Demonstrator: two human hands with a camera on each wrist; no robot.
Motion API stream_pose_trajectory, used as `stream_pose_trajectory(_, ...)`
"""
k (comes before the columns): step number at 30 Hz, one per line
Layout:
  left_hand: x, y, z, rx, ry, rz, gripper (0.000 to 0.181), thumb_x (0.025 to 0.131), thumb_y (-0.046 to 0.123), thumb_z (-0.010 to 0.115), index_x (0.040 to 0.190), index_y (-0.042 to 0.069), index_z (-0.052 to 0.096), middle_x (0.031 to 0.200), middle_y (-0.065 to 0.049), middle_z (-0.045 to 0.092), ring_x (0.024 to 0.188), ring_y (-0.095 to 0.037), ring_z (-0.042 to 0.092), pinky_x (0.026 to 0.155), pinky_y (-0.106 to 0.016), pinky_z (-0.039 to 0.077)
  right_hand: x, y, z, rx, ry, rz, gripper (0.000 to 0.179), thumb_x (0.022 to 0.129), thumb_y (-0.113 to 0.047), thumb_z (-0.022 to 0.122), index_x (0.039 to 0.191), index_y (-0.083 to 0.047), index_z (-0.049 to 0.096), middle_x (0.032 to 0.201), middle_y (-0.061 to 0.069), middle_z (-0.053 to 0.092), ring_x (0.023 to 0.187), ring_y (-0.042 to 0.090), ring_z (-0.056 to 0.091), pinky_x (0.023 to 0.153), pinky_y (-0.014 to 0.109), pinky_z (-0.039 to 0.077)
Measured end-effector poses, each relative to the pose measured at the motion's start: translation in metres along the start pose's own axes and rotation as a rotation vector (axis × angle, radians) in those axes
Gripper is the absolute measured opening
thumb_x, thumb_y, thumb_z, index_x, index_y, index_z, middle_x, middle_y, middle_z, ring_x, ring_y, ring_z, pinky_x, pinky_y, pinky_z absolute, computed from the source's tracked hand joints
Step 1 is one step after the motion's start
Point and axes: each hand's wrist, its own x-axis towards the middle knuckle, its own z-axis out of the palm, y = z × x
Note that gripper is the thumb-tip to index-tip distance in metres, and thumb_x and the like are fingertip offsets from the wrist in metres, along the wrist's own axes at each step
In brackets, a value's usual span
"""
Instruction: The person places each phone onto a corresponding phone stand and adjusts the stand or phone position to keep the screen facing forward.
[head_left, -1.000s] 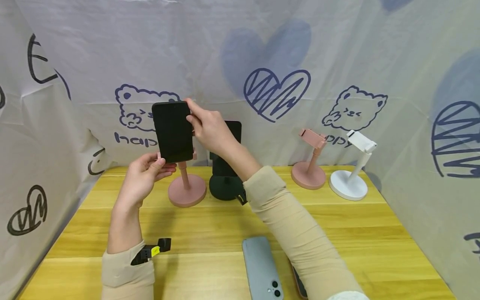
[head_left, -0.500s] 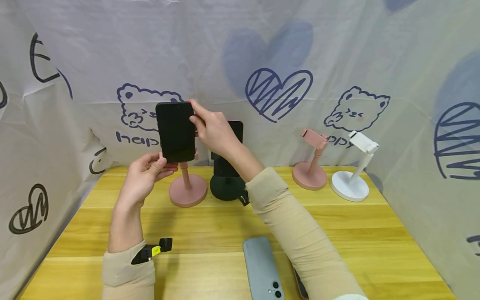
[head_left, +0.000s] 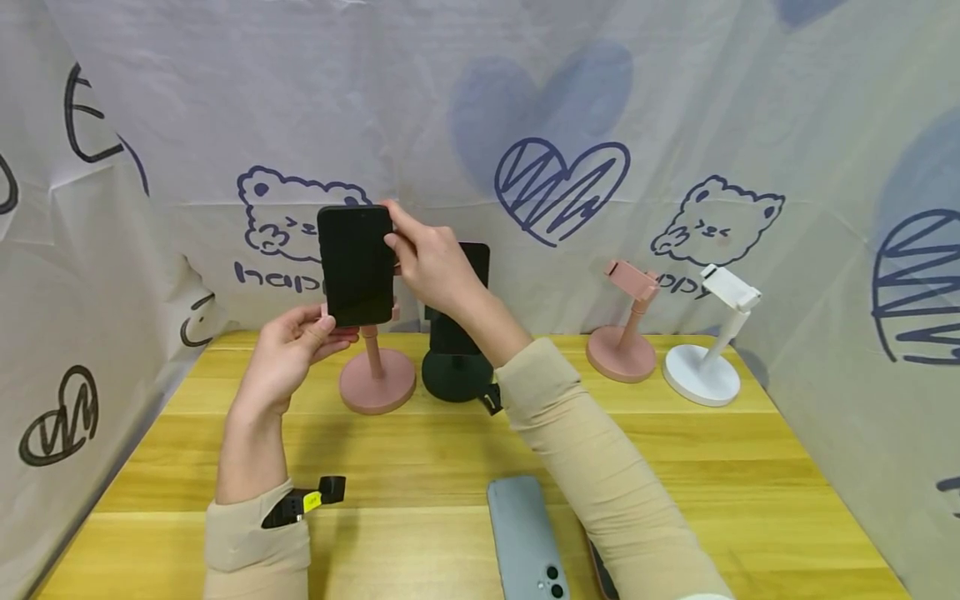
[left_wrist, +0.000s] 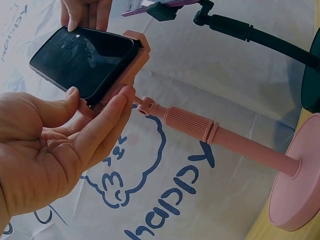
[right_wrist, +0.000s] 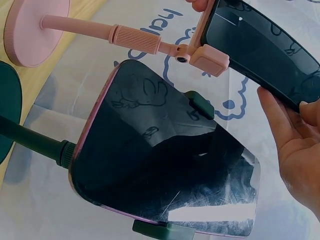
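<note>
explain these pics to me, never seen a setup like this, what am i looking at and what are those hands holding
There is no machine here: a person works with two bare hands. The wide picture comes from a camera worn on the head, looking forward and down; the other two come from cameras on the left and right wrists.

The right hand holds a black phone by its edge, near the top. The left hand grips the holder of a pink stand at the phone's lower end. Beside it, a dark green stand bears a purple-edged phone.

Farther right on the wooden table are a second pink stand and a white stand. Nearer the person lies a gray-blue phone.
</note>
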Motion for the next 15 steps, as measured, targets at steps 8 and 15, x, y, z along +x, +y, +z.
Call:
stream_pose_trajectory(8, -0.0004, -0.0003, -0.0003, -0.002, -0.005, 0.001, 0.044, 0.11, 0.009, 0.048, 0.144, -0.02, 0.043, 0.111, -0.008, 0.072, 0.094, -0.005, 0.073, 0.089, -0.025, 0.06, 0.0, -0.0003, 0.0007, 0.014, -0.014, 0.005, 0.053, 0.111, -0.013, 0.048, 0.161, -0.005, 0.035, 0.095, 0.019, 0.07, 0.078, 0.022, 0.067, 0.07, 0.024, 0.056)
stream_pose_trajectory(15, 0.0002, -0.0017, 0.0004, 0.007, -0.005, 0.025, 0.043, 0.111, 0.009, 0.048, 0.142, -0.02, 0.045, 0.103, 0.009, 0.07, 0.095, -0.004, 0.073, 0.089, -0.025, 0.059, -0.0002, -0.0016, 0.0005, 0.008, -0.017, 0.017, 0.053, 0.111, -0.014, 0.048, 0.162, -0.006, 0.034, 0.089, 0.016, 0.068, 0.077, 0.021, 0.066, 0.069, 0.023, 0.056)
